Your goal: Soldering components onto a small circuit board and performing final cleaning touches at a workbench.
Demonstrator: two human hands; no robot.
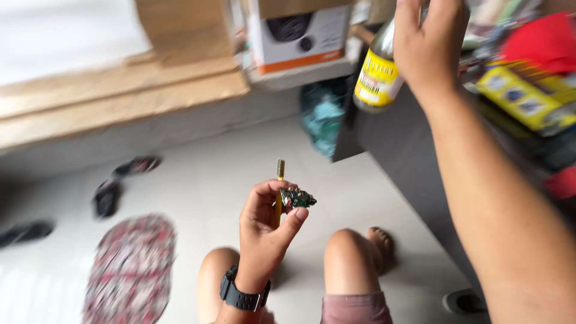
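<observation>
Left hand pinches a small green board and a brush; right hand grips a bottle at the far right.

The left hand (264, 225) has thumb and forefinger pressed together on a small green circuit board (297, 198), held up in the middle of the scene above the knees; a yellow-handled brush (279, 180) stands upright in the same grip, bristles on top. A black watch (240, 295) sits on that wrist. The right hand (429, 42) is raised at the far right, fingers wrapped round the upper part of a glass bottle (378, 75) with a yellow label, beside the edge of a dark table (408, 156). Yellow boxes (519, 96) lie on the table. On the pale floor to the left lie dark sandals (120, 183) and a patterned mat (132, 270).
</observation>
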